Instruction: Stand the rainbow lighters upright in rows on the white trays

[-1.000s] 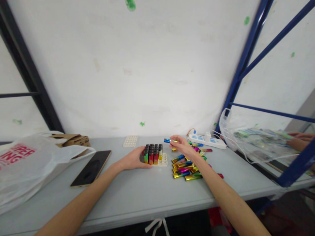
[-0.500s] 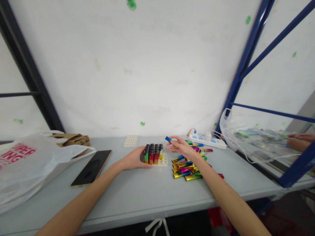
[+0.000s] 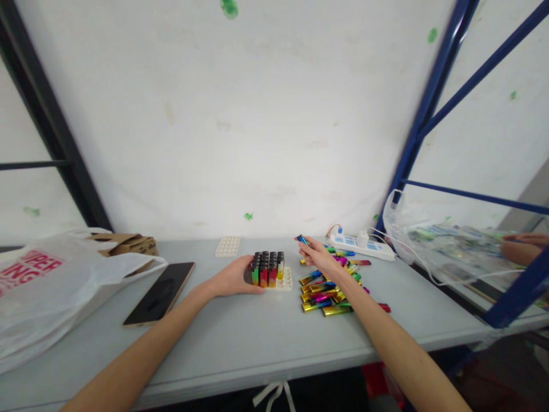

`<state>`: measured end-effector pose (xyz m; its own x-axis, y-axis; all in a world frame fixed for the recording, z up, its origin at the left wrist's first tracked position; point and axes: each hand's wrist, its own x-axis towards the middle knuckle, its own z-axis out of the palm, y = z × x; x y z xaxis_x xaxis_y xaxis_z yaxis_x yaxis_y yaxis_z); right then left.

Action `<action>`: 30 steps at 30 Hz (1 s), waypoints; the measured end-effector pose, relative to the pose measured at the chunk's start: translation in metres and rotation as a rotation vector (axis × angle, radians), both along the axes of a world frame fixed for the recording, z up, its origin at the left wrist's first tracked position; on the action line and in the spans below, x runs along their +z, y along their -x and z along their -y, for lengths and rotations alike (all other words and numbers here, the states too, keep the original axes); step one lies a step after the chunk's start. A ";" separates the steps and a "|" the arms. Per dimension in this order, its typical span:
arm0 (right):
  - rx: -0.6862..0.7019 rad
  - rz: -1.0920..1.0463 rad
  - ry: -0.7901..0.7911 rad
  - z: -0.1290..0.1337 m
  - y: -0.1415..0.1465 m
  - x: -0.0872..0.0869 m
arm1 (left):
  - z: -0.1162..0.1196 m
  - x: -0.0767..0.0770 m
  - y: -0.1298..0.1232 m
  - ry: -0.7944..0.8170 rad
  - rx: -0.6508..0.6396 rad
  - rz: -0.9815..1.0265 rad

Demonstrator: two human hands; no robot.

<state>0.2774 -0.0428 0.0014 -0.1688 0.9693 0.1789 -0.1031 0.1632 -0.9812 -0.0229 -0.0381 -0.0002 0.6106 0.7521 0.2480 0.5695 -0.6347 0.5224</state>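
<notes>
Upright lighters [image 3: 264,276] fill much of the white tray [image 3: 289,285] that the left hand [image 3: 235,276] grips; bare slots show on its side facing the right hand [image 3: 307,247]. That hand pinches a blue lighter [image 3: 301,238], unplaced, above the tabletop [image 3: 240,337]. Many loose lighters [image 3: 319,297] lie nearer than the right hand, unracked; a second tray [image 3: 227,246] lies beyond the left.
</notes>
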 end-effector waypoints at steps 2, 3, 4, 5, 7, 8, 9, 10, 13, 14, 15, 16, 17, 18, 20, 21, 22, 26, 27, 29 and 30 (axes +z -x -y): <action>-0.007 0.033 -0.012 -0.001 0.000 0.000 | -0.001 -0.001 0.000 -0.001 0.000 0.008; -0.003 0.044 -0.018 -0.001 0.000 0.000 | -0.001 -0.001 0.000 0.001 -0.002 0.016; 0.005 0.049 -0.020 -0.001 0.000 0.000 | -0.001 -0.001 0.000 0.004 -0.004 0.025; 0.018 0.050 -0.020 -0.001 0.000 0.000 | 0.000 -0.001 0.000 0.007 -0.007 0.033; 0.044 0.043 -0.018 -0.001 0.001 0.001 | 0.000 0.000 0.000 0.013 -0.005 0.041; 0.055 0.036 -0.018 -0.001 0.002 0.001 | 0.001 0.000 0.000 0.015 -0.002 0.040; 0.064 0.027 -0.019 0.000 0.003 0.001 | 0.001 0.001 0.000 0.016 0.002 0.036; 0.070 0.017 -0.022 0.001 0.003 0.001 | 0.001 0.001 0.000 0.016 0.006 0.033; 0.080 -0.016 -0.021 0.003 0.004 0.002 | 0.001 0.001 0.001 0.014 0.010 0.032; 0.081 -0.025 -0.018 0.003 0.004 0.003 | 0.001 0.001 0.001 0.015 0.010 0.035; 0.082 -0.033 -0.015 0.004 0.004 0.003 | 0.001 0.001 0.001 0.016 0.010 0.037; 0.083 -0.040 -0.013 0.004 0.004 0.003 | 0.001 0.001 0.000 0.018 0.010 0.038; 0.084 -0.045 -0.011 0.004 0.005 0.003 | 0.001 0.001 0.000 0.019 0.010 0.040; 0.084 -0.048 -0.012 0.004 0.005 0.003 | 0.002 0.001 0.000 0.020 0.010 0.041; 0.081 -0.044 -0.020 0.004 0.005 0.003 | 0.002 0.001 0.000 0.019 0.008 0.041; 0.079 -0.040 -0.026 0.004 0.005 0.003 | 0.002 0.001 0.000 0.020 0.007 0.041; 0.076 -0.037 -0.032 0.004 0.005 0.003 | 0.002 0.001 0.000 0.020 0.007 0.041; 0.075 -0.039 -0.041 0.004 0.005 0.003 | 0.002 0.001 0.000 0.024 0.007 0.042; 0.075 -0.040 -0.042 0.004 0.006 0.003 | 0.003 0.001 0.000 0.025 0.007 0.040; 0.075 -0.045 -0.043 0.003 0.006 0.003 | 0.003 0.002 0.000 0.025 0.005 0.037; 0.073 -0.049 -0.044 0.003 0.006 0.003 | 0.003 0.002 -0.001 0.025 0.004 0.036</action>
